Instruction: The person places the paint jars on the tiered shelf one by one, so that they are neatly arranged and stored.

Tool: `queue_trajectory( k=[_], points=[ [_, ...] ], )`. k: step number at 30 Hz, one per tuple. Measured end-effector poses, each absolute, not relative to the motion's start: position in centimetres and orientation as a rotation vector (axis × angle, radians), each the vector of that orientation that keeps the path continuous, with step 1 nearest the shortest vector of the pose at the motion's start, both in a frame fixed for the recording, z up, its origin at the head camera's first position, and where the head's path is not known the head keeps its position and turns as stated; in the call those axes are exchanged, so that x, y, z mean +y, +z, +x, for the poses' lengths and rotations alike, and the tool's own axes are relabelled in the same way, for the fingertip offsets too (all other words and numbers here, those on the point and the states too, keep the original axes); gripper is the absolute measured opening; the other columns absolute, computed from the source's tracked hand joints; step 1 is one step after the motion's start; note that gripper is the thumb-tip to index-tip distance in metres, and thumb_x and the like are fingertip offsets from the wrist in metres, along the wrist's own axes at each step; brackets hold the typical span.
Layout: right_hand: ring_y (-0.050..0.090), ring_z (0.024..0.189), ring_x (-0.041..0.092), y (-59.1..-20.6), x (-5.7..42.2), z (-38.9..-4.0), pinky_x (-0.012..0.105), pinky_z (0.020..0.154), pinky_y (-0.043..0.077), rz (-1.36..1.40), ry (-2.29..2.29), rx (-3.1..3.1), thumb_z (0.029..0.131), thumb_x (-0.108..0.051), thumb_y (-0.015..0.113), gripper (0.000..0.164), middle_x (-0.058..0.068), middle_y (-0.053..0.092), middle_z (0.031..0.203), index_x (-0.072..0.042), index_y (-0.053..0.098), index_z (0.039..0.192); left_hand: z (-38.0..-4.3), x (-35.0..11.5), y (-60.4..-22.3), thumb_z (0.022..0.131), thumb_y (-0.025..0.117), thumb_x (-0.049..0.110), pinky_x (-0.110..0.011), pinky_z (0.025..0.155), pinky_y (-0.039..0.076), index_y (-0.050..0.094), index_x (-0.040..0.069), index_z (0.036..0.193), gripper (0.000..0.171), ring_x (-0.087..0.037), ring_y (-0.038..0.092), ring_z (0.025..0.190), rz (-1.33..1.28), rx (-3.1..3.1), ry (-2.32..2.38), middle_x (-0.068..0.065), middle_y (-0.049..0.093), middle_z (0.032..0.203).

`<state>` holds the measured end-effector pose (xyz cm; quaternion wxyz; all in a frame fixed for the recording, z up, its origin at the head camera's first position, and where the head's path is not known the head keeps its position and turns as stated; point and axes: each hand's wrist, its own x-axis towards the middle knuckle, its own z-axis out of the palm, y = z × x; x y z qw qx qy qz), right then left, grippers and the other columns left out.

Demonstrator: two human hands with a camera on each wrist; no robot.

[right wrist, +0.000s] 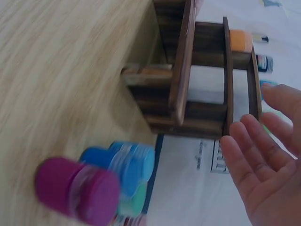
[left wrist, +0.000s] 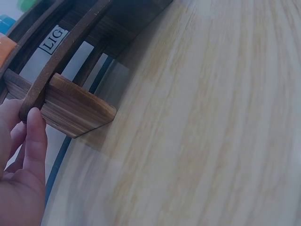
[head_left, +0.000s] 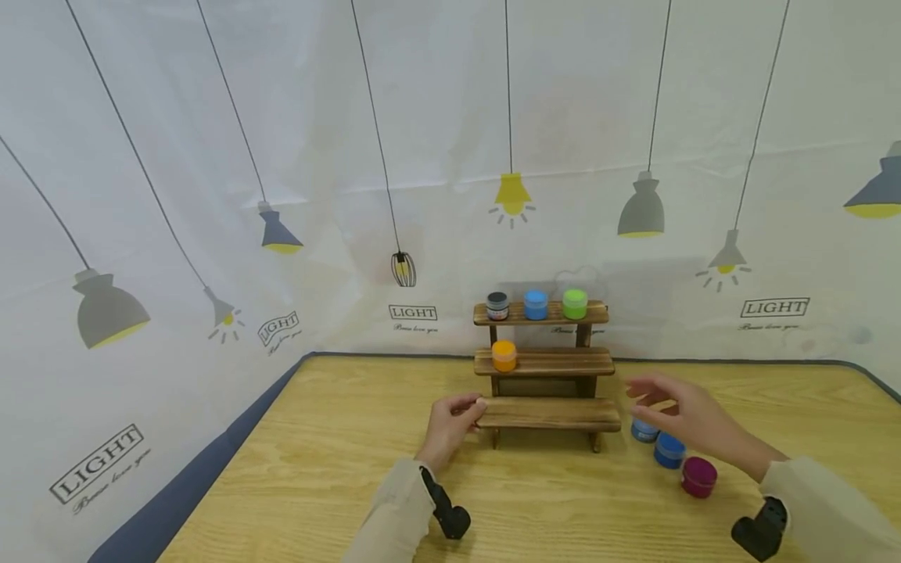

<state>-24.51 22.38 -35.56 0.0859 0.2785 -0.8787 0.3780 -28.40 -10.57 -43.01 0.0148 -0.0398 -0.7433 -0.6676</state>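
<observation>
A three-tier wooden display stand (head_left: 549, 413) stands on the table. Its left end of the lowest shelf is pinched between the thumb and fingers of my left hand (head_left: 449, 428), as the left wrist view also shows. On the top shelf sit a black-lidded jar (head_left: 497, 306), a blue jar (head_left: 536, 305) and a green jar (head_left: 575, 303). An orange jar (head_left: 504, 356) occupies the left of the middle shelf. Beside the stand's right end, my right hand (head_left: 693, 414) hovers with extended fingers and holds nothing. Below it are a light blue jar (head_left: 644, 430), a dark blue jar (head_left: 669, 451) and a magenta jar (head_left: 699, 477).
In the right wrist view, a teal jar (right wrist: 133, 201) shows partly behind the blue ones. Behind the table (head_left: 338, 469) hangs a white cloth (head_left: 450, 102) printed with lamps, close to the stand's back.
</observation>
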Motion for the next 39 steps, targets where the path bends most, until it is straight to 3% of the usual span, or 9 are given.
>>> queue_trajectory(
  k=[9,18,27,39],
  points=[
    [0.055,0.082,-0.002,-37.6,26.9,-23.8,0.022,0.064,0.050,0.798,1.117,-2.667,0.084,-0.010,0.061,0.035,0.015,0.060,0.099,0.008,0.052,0.113,-28.4,-10.7,-42.7,0.085,0.060,0.017,-0.037,0.066,0.053,0.058,-0.005,0.111,0.034,-0.011,0.057,0.069,-0.130,-2.306,-2.086,-0.010,0.061,0.089],
    [0.057,0.086,0.006,-40.1,28.8,-22.7,0.031,0.067,0.052,0.657,1.159,-2.797,0.082,-0.013,0.063,0.041,0.023,0.057,0.106,0.010,0.051,0.114,-26.7,-10.1,-40.5,0.087,0.057,0.007,-0.044,0.068,0.051,0.056,-0.012,0.110,0.030,-0.011,0.055,0.066,-0.140,-2.305,-2.075,-0.012,0.060,0.085],
    [0.052,0.083,-0.006,-42.0,29.6,-22.4,0.034,0.065,0.053,0.749,1.279,-2.791,0.082,-0.009,0.063,0.048,0.033,0.052,0.104,0.017,0.042,0.116,-26.7,-10.0,-40.6,0.087,0.057,0.009,-0.041,0.068,0.052,0.057,-0.010,0.110,0.030,-0.012,0.056,0.069,-0.117,-2.308,-2.078,-0.012,0.061,0.087],
    [0.052,0.080,-0.004,-42.9,29.6,-22.1,0.028,0.066,0.052,0.699,1.333,-2.896,0.081,-0.015,0.065,0.053,0.025,0.054,0.101,0.020,0.043,0.114,-26.7,-9.9,-40.5,0.087,0.057,0.009,-0.042,0.070,0.052,0.057,-0.010,0.111,0.031,-0.010,0.056,0.069,-0.104,-2.320,-2.072,-0.014,0.061,0.090]
  ],
)
